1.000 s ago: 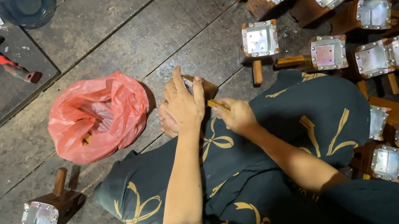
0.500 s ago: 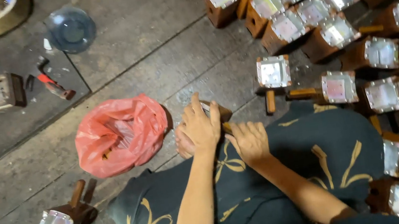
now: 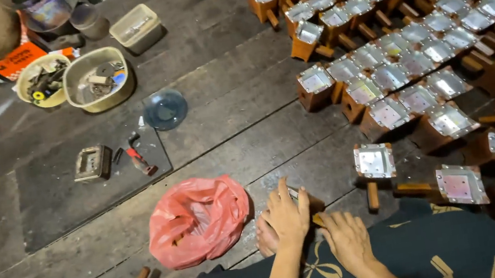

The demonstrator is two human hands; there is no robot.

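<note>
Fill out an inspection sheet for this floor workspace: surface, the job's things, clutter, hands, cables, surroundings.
Surface: dark wooden plank floor, worn, with a darker mat under some tools.
Job's things: a small wooden piece mostly hidden under the hands; rows of wooden boxes with metal tops to the right.
Clutter: red plastic bag beside the left hand; red-handled tool; metal block; round glass lid; two bowls of parts.
Hands: left hand lies flat over the piece; right hand at its edge, grip not clear.
Cables: nothing seen.
Surroundings: patterned dark cloth over the person's lap.
</note>
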